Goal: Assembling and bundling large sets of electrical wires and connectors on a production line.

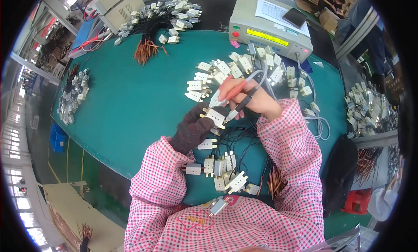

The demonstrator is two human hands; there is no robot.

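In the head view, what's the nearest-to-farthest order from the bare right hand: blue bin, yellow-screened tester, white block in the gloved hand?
1. White connector block: in the gloved left hand, beside the right hand.
2. Yellow-screened tester: across the table.
3. Blue bin: beyond the table's left edge.

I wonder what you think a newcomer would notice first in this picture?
Probably the pink checked sleeves across the lower middle, then, at the centre, the dark-gloved left hand holding a white block while the bare right hand grips a red-handled clip and a black-handled probe. Next might come the boxy tester, with its glowing yellow display, near the top, right of centre.
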